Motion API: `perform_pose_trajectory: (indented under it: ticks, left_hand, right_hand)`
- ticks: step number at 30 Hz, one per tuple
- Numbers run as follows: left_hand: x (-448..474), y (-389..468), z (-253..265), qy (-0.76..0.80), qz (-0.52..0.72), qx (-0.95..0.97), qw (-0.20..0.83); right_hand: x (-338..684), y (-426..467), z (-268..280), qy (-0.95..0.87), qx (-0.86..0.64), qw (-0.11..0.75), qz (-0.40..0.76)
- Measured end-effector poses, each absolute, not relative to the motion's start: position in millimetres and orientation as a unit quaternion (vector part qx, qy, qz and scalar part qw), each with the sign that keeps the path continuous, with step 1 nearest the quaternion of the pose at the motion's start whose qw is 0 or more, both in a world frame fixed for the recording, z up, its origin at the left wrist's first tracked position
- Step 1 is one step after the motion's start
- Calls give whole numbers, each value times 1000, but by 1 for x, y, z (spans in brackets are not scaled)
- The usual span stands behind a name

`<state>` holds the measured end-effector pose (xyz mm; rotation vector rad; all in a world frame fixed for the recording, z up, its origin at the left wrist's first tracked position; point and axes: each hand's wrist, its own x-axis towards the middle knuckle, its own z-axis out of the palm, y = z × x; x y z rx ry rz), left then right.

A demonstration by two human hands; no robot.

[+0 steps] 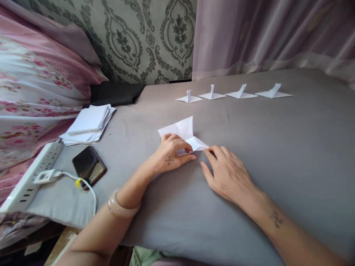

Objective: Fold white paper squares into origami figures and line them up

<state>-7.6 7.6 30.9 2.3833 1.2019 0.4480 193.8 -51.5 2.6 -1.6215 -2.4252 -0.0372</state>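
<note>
A: In the head view, how does the left hand (173,151) grip?
B: Partly open, its fingers bent down over a folded white sheet (181,128). A slim gap shows between thumb and index fingertip; I cannot tell whether the hidden fingers pinch the paper.
A: And the right hand (229,171)?
B: Thumb and index finger spread well apart. The index fingertip touches the sheet's pointed corner; the thumb is clear of it.
A: So where does the sheet lie?
B: At 1 o'clock from the left hand, partly under its fingers, and at 10 o'clock from the right, on the grey cloth (177,207). Its broad panel spreads toward 12 o'clock.
A: Other paper?
B: Four folded paper figures (242,93) stand in a row from 12 to 2 o'clock of the sheet, and a paper stack (88,120) sits at 9.
A: Anything holding something?
B: The power strip (50,157), between 8 and 9 o'clock, past the phone (87,164), has a white plug (46,177) in it.
</note>
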Motion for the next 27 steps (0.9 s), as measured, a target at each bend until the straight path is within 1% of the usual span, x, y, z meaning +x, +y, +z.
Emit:
perform_pose_trajectory:
  ticks: [2, 4, 7, 11, 13, 16, 20, 27]
  left_hand:
    - [-3, 6, 29, 461, 159, 851, 192]
    - [1, 7, 30, 497, 148, 832, 197]
    - [3, 17, 38, 533, 99, 801, 255]
    - [6, 43, 54, 530, 6, 774, 346]
    - [7, 57, 60, 535, -52, 761, 365]
    - [10, 73, 63, 510, -98, 759, 393]
    - [16, 78, 63, 491, -113, 773, 386]
    - [31, 77, 64, 507, -176, 776, 331]
  right_hand:
    - [193, -51, 2, -825, -553, 113, -15]
    - [192, -50, 2, -826, -551, 118, -18]
    - [192, -49, 2, -828, -548, 121, -18]
    - [192, -48, 3, -828, -549, 114, -15]
    - [192, -47, 4, -827, -551, 113, -13]
    - [192, -46, 4, -827, -551, 115, -6]
    - [192, -46, 4, -826, -554, 109, 3]
    - [191, -47, 6, -823, -558, 103, 14]
